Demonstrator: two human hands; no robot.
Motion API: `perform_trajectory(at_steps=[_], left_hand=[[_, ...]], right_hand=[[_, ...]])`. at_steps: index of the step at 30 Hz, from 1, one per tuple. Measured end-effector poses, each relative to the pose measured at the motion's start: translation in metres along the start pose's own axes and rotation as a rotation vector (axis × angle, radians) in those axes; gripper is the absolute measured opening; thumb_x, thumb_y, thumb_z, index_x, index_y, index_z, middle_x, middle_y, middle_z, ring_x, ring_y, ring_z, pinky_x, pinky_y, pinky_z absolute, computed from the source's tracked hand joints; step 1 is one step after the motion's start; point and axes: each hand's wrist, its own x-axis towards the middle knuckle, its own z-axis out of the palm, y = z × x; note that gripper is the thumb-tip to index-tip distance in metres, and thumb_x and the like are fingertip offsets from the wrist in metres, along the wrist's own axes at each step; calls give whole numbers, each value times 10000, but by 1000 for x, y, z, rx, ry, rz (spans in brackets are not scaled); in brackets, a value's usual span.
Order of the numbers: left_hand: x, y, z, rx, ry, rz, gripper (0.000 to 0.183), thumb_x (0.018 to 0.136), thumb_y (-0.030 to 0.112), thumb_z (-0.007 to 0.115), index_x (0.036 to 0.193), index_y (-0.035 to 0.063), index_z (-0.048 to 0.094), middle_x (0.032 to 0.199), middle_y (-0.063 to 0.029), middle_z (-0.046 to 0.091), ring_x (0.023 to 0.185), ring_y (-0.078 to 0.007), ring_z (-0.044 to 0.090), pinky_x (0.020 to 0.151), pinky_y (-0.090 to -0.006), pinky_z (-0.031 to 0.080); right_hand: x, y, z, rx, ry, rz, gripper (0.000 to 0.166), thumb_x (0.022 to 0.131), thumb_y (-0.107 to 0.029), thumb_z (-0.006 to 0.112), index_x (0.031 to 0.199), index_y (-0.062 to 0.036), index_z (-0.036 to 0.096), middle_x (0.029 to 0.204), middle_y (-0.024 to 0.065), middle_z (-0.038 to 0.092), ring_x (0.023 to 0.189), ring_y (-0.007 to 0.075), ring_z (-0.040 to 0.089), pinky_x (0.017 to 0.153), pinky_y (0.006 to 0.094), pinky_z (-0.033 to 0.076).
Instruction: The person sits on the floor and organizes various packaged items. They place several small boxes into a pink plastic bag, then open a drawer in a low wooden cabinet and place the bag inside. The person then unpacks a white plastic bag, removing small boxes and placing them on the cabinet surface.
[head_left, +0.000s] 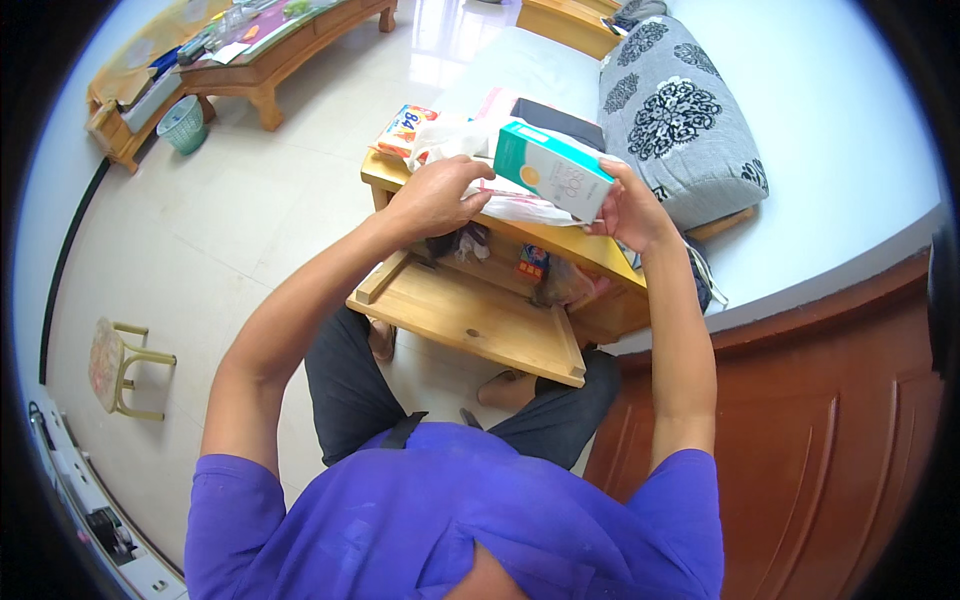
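Observation:
My right hand (630, 206) grips one end of a teal and white carton (551, 171) that bears writing and an orange dot. It is tilted above a white plastic bag (454, 141) on top of a wooden cabinet (600, 247). My left hand (442, 196) is by the near side of the bag, fingers apart, its fingertips close to the carton's left end. I cannot tell whether they touch the bag. Below, the cabinet's wooden flap door (469, 319) is folded down towards my knees. Inside are a red and blue packet (532, 261) and bundled plastic bags (564, 283).
An orange and white pack (405, 129) and a dark flat item (559, 122) lie on the cabinet. A grey patterned cushion (667, 120) stands behind it by the wall. To the left are a small stool (112, 367), a wastebasket (181, 126) and a coffee table (262, 71). A brown door (780, 442) is at right.

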Motion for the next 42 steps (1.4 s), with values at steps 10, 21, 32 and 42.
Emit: perform_trajectory(at_steps=[10, 21, 32, 42], left_hand=[[-73, 46, -6, -1087, -49, -441, 368, 940, 263, 502, 1257, 77, 517, 1205, -79, 577, 1020, -137, 560, 881, -290, 442], [-129, 33, -4, -793, -434, -172, 562, 787, 337, 719, 1236, 49, 541, 1071, -105, 611, 1022, -186, 564, 893, -325, 443], [-138, 17, 11, -905, -109, -325, 352, 813, 236, 673, 1095, 33, 622, 887, -39, 638, 817, -97, 568, 741, -277, 471], [-5, 32, 8, -286, 187, -113, 400, 774, 295, 645, 1043, -1, 632, 789, -215, 649, 750, -332, 657, 694, -399, 496]], right_hand=[[-74, 31, 35, 361, -176, -55, 625, 863, -553, 490, 1281, -89, 480, 1055, 145, 634, 809, 267, 624, 504, 313, 475], [-79, 39, 98, -558, -346, 80, 513, 909, -519, 464, 1011, -43, 628, 810, 26, 537, 739, 102, 539, 514, 237, 494], [43, 24, 26, -1058, 210, -288, 338, 883, -233, 514, 1077, 0, 662, 1008, 123, 685, 941, 198, 626, 891, 305, 455], [56, 36, -60, -1401, 486, -146, 329, 767, -64, 473, 1013, 6, 680, 1032, 261, 637, 1011, 367, 611, 912, 408, 453]])
